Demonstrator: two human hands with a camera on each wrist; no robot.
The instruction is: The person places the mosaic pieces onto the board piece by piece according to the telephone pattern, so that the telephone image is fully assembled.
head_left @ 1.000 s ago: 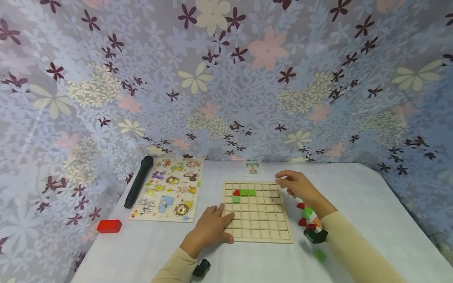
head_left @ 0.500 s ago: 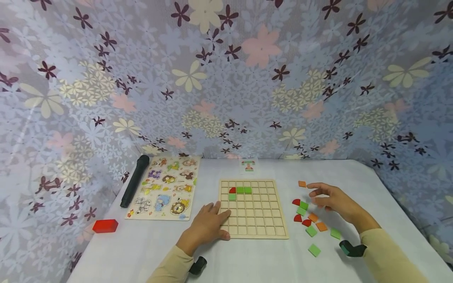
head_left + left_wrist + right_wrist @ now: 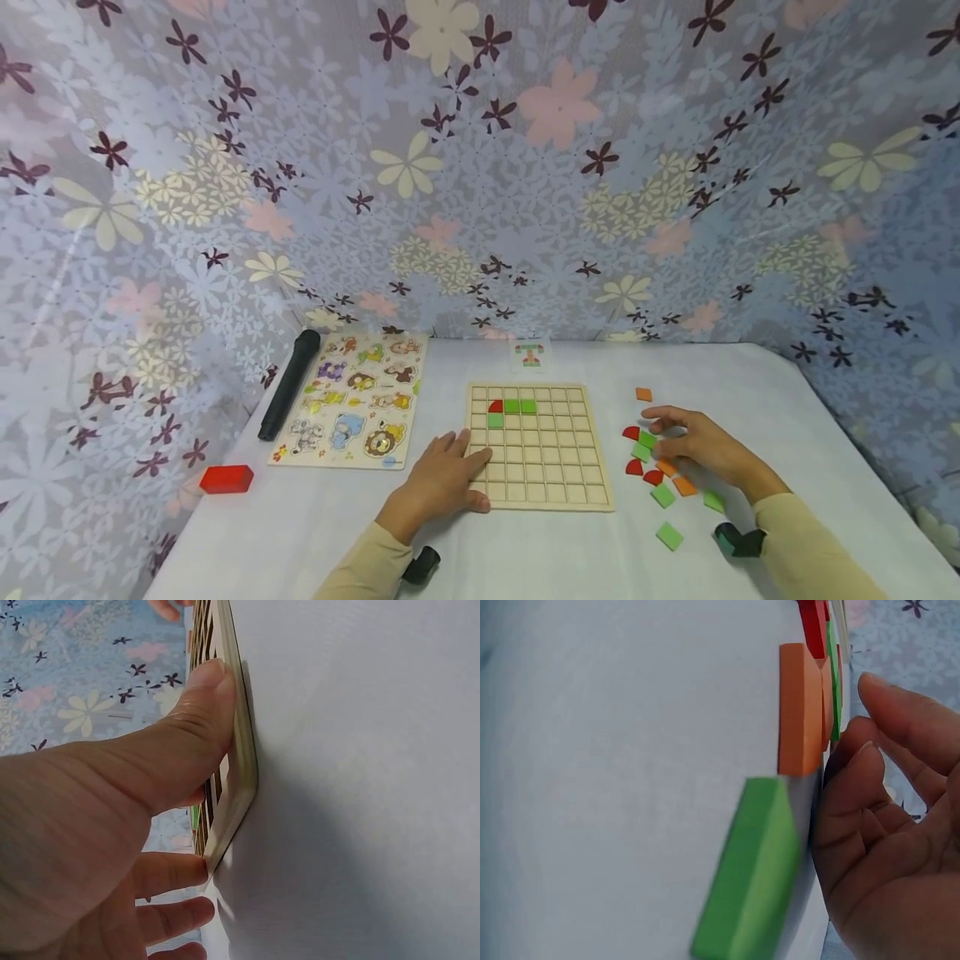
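My left hand (image 3: 438, 483) rests on the left edge of a wooden grid board (image 3: 555, 467). Its thumb lies on the frame near a corner in the left wrist view, with the fingers extended along the side. A red quarter-circle piece (image 3: 496, 407) and several green squares sit in the board's upper-left cells. To the right, my right hand (image 3: 708, 446) hovers low at the loose pieces, thumb and fingers apart. Its fingertips are close to a green square (image 3: 647, 439) and overlap the heap. Around them lie red quarter-circles (image 3: 634, 467), orange squares (image 3: 685, 486) and more green squares (image 3: 663, 496).
A pattern card (image 3: 530, 356) lies behind the board. An animal puzzle board (image 3: 360, 408) and a dark rod (image 3: 288, 387) are at the left, with a red block (image 3: 227, 479) nearer the front. One orange square (image 3: 643, 394) lies apart, beyond the right hand.
My right hand has moved from the board's upper-right corner out to the right, leaving an orange square on the table, then back nearer to the loose pieces. My left hand stays on the board.
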